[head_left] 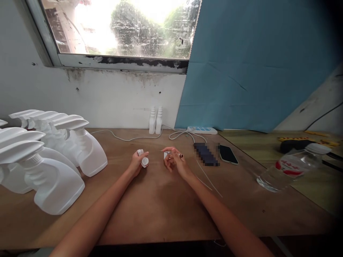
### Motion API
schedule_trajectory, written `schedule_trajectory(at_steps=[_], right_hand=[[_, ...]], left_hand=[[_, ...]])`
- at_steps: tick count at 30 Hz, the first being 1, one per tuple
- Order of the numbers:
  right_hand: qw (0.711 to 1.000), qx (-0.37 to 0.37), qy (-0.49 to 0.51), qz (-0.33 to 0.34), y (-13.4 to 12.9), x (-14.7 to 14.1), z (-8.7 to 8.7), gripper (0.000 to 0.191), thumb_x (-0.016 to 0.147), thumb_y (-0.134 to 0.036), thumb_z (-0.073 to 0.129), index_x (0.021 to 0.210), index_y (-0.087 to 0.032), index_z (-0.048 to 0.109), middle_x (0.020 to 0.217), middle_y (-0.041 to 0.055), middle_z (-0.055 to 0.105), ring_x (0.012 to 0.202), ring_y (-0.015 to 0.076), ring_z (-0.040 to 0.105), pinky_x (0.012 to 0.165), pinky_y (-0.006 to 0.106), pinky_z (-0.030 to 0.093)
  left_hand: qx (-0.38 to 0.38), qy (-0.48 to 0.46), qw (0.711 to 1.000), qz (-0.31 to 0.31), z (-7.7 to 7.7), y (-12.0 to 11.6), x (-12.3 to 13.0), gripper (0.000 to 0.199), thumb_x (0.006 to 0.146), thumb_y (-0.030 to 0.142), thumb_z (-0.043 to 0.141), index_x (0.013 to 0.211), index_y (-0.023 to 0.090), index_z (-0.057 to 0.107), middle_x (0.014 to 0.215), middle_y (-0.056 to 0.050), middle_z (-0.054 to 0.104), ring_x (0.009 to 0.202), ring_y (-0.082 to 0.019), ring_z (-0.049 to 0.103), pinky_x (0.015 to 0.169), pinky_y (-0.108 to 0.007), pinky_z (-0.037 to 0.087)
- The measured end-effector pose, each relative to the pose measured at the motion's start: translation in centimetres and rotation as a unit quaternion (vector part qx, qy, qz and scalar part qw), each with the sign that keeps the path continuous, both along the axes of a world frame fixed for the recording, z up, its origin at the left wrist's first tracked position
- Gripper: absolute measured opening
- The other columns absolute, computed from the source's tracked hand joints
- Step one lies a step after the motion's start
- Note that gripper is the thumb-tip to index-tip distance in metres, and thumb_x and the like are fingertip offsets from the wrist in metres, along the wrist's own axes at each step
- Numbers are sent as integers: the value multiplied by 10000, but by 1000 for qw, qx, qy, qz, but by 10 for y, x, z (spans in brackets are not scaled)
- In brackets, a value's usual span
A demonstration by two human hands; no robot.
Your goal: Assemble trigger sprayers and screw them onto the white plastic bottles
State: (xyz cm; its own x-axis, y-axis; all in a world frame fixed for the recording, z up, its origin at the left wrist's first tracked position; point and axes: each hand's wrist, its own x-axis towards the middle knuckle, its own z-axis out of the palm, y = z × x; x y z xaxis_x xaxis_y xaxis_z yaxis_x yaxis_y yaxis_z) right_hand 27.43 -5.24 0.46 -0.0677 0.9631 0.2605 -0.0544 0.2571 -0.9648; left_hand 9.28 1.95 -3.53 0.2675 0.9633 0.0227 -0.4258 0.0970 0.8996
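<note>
My left hand (135,165) is closed around a small white plastic part (145,162), with its round, ringed end facing me. Just right of it, my right hand (174,162) grips a slim tool (181,156) whose dark end sticks out past the fingers. A thin tip points left from that hand toward the white part, without touching it. Beside the right fingertips shows a small white piece (165,155); whether it is held or lies on the table I cannot tell. Both hands are over the brown table (150,214).
White spray bottles (60,185) crowd the left side. Two small white bottles (155,121) stand by the wall. A power strip (202,130) with cables, a phone (228,154), a blurred-out dark object (206,154), thin tubes (209,178) and a clear water bottle (291,167) are on the right.
</note>
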Motion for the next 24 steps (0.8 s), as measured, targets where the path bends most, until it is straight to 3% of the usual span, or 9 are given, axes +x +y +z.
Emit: schedule_trajectory(at_steps=[3, 9, 14, 19, 21, 24], right_hand=[[1000, 5, -3, 27, -11, -12, 3, 335, 852, -494, 503, 1004, -207, 586, 624, -32, 557, 427, 98, 484, 387, 213, 331], [992, 47, -116, 21, -12, -12, -5, 81, 787, -281, 556, 785, -213, 513, 616, -23, 590, 486, 107, 507, 449, 216, 362], [947, 150, -280, -47, -16, -15, -9, 58, 727, -162, 549, 759, -210, 545, 596, -33, 530, 507, 107, 464, 496, 222, 350], [898, 228, -372, -57, -24, -30, -7, 94, 735, -119, 477, 704, -207, 482, 611, -29, 489, 535, 115, 434, 548, 243, 336], [903, 231, -357, -56, -22, -33, -11, 94, 736, -119, 465, 709, -208, 480, 633, -19, 498, 568, 127, 455, 574, 253, 351], [952, 163, -256, -49, -14, -33, -22, 89, 765, -159, 454, 743, -209, 525, 671, -2, 541, 580, 137, 488, 565, 260, 386]], left_hand=[[7, 26, 999, 27, -5, 3, 3, 430, 586, 370, 777, 740, 203, 412, 573, 77, 456, 426, -77, 441, 379, -204, 378], [35, 61, 996, 58, -13, 7, 6, 417, 597, 380, 765, 736, 189, 421, 578, 83, 454, 447, -55, 432, 424, -174, 340], [57, 79, 992, 84, -17, 7, 9, 410, 598, 356, 757, 733, 194, 406, 596, 90, 439, 489, -50, 418, 467, -165, 330], [64, 88, 988, 112, -18, 5, 12, 392, 586, 328, 756, 741, 196, 421, 605, 91, 430, 500, -53, 405, 474, -166, 330], [62, 84, 987, 119, -18, 5, 11, 387, 594, 331, 751, 743, 196, 420, 609, 91, 427, 498, -52, 402, 471, -165, 332], [51, 73, 989, 116, -17, 6, 8, 382, 617, 366, 735, 738, 195, 416, 606, 88, 425, 482, -51, 400, 456, -168, 328]])
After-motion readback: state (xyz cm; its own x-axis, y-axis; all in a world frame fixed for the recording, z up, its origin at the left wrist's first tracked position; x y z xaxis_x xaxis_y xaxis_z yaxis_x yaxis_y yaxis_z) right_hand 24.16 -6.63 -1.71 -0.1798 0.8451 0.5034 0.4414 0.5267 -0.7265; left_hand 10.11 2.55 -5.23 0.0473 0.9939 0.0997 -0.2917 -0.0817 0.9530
